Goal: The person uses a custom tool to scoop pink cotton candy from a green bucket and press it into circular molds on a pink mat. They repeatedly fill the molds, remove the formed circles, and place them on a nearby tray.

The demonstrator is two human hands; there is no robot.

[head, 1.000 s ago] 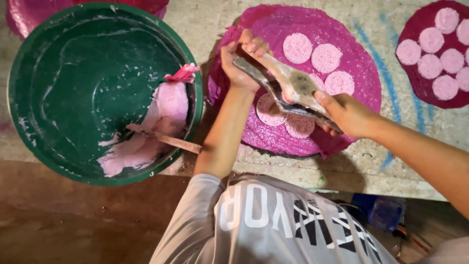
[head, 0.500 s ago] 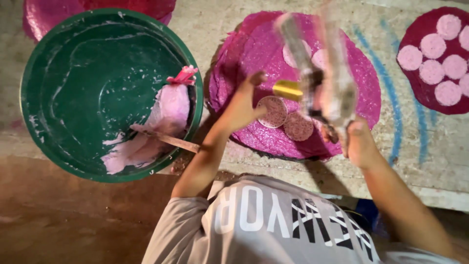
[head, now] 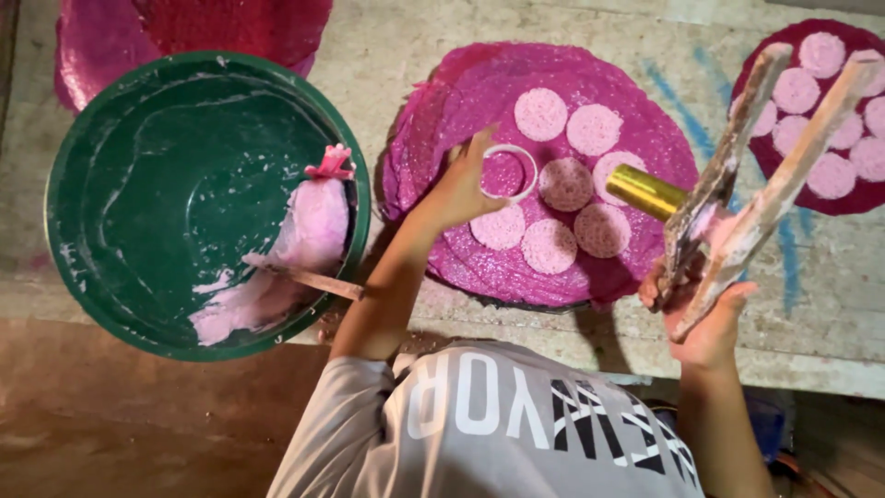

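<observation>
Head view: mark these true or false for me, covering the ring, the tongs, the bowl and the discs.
1. The left hand holds a white ring on the magenta mat. True.
2. The right hand holds the tongs closed flat. False: their two arms are spread apart.
3. The green bowl is full to the rim. False: only some pink paste lies at one side.
4. Pale pink discs lie on the mat. True.

left hand point(head: 458, 189) holds a white ring point(head: 510, 172) on the magenta mat point(head: 479, 88); right hand point(head: 705, 309) grips what looks like a two-armed press point(head: 751, 175).
</observation>
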